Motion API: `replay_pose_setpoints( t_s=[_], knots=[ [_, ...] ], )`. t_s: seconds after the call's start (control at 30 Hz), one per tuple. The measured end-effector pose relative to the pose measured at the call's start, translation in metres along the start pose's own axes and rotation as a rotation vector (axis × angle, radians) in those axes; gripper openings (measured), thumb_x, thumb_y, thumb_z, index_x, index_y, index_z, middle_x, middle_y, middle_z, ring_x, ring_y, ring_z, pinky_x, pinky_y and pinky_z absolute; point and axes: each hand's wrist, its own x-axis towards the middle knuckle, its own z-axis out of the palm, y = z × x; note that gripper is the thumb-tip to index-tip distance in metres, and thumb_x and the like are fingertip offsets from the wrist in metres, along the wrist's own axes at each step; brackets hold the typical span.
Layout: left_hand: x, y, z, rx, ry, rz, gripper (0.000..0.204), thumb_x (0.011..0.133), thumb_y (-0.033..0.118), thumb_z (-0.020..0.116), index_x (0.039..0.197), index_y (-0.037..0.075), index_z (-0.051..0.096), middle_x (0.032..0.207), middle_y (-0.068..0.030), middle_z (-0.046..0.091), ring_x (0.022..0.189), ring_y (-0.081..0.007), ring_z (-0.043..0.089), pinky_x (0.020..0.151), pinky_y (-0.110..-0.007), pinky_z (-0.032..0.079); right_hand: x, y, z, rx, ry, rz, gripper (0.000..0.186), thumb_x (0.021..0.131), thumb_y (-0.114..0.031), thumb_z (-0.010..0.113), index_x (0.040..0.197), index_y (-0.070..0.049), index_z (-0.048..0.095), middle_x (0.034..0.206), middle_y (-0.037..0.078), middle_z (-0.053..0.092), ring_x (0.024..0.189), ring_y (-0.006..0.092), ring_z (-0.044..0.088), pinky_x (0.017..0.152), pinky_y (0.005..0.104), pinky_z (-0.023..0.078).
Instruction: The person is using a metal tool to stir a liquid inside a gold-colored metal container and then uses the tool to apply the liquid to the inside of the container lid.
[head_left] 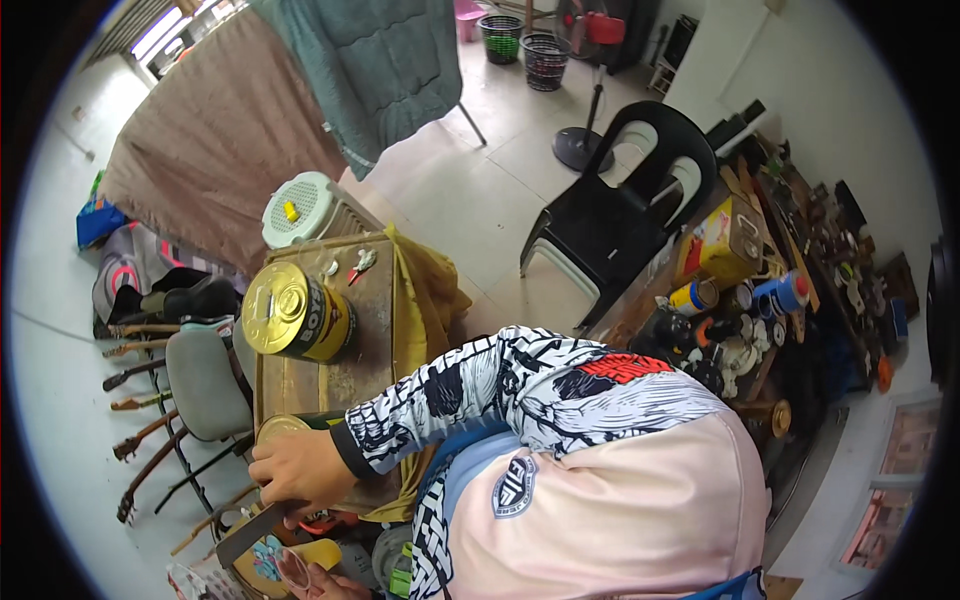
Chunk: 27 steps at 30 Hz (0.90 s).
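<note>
My right hand reaches across with its fingers closed on a flat metal blade, which points down and to the left. A second tin with a gold lid shows just behind that hand, mostly hidden by it. Below, at the lower edge, my left hand has its fingers curled beside a yellow object; what it holds is too unclear to make out. A pale blue, flower-shaped piece lies between the blade and the left hand.
A large yellow-and-black tin stands on the wooden bench. A yellow cloth drapes over its right side. A black plastic chair stands ahead right, before a cluttered workbench. Guitars hang along the left.
</note>
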Motion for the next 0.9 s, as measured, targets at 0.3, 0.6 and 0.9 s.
replay_pose_setpoints(
  t_s=[0.3, 0.6, 0.9],
  knots=[
    [-0.014, 0.002, 0.030, -0.041, 0.208, -0.049, 0.064, 0.088, 0.002, 0.075, 0.146, -0.004, 0.048, 0.138, -0.0170, 0.061, 0.129, -0.0267, 0.058, 0.114, -0.040, 0.042, 0.036, 0.030, -0.025, -0.016, -0.469, 0.061, 0.013, 0.091, -0.022, 0.072, 0.101, -0.014, 0.072, 0.082, 0.012, 0.069, 0.076, 0.0343, 0.069, 0.064, 0.0438, 0.054],
    [-0.037, 0.020, 0.054, 0.018, 0.389, -0.137, 0.068, 0.080, 0.006, 0.087, 0.139, -0.001, 0.056, 0.129, -0.0118, 0.067, 0.120, -0.0211, 0.063, 0.105, -0.034, 0.049, 0.046, 0.035, -0.008, -0.083, -0.341, -0.204, 0.015, 0.099, -0.021, 0.068, 0.093, -0.007, 0.067, 0.067, 0.011, 0.064, 0.058, 0.0322, 0.064, 0.052, 0.0428, 0.048],
    [-0.022, 0.014, 0.072, 0.268, 0.266, -0.145, 0.067, 0.079, 0.014, 0.088, 0.137, 0.001, 0.059, 0.125, -0.0111, 0.069, 0.114, -0.0206, 0.066, 0.101, -0.034, 0.051, 0.102, 0.005, -0.038, -0.068, -0.205, -0.252, 0.015, 0.102, -0.015, 0.065, 0.094, -0.004, 0.072, 0.066, 0.007, 0.064, 0.053, 0.0189, 0.060, 0.051, 0.0324, 0.046]
  ],
)
